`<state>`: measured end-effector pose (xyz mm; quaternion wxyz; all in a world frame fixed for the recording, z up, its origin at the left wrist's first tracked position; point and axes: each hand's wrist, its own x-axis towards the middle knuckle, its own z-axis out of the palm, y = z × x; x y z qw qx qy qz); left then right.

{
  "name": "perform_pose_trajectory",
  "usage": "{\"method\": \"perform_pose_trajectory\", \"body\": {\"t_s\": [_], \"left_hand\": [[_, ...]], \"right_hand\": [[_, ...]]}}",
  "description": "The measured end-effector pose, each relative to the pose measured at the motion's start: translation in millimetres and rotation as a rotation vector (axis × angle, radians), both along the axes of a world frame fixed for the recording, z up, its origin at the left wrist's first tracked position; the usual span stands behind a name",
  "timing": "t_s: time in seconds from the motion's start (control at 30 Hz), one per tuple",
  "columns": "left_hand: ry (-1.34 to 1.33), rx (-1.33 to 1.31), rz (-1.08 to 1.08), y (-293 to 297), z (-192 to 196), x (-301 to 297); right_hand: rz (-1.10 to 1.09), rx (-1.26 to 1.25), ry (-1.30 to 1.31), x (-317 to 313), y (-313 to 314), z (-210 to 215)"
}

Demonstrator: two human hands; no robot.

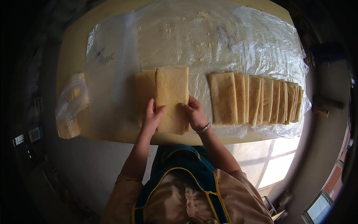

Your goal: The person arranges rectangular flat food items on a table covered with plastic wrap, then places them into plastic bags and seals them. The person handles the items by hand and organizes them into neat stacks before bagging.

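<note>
In front of me, a stack of folded yellowish sheets [172,97], thin and soft like bean-curd skin, is gripped at both long sides. My left hand [153,116] has its thumb on top at the lower left edge, its fingers partly hidden. On the opposite edge, my right hand [194,115] presses its thumb on the top face, fingers tucked behind. Another folded sheet [145,95] shows beneath, sticking out to the left. A row of similar folded sheets [223,99] lies overlapping to the right, fanned like shingles.
Clear plastic film [167,41] covers much of the pale yellow table [72,41], wrinkled at the right and scattered with crumbs [202,15]. A plastic-wrapped bundle [71,106] of similar sheets lies at the left end. The table's near edge is right in front of my apron [179,155].
</note>
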<state>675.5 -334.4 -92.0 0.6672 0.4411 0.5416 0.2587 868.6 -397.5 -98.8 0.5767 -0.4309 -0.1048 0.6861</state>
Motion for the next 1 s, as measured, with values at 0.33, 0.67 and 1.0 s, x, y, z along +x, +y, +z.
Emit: {"method": "perform_pose_trajectory", "body": {"t_s": [0.33,0.67,1.0], "left_hand": [[0.724,0.38,-0.052,34,-77,-94],[0.329,0.802,-0.155,-9,4,8],[-0.228,-0.209,-0.327,-66,-48,199]], "right_hand": [[-0.074,0.064,-1.256,-132,63,-90],[-0.091,-0.837,-1.83,100,-48,-48],[-0.345,-0.34,-1.374,101,-69,-29]]}}
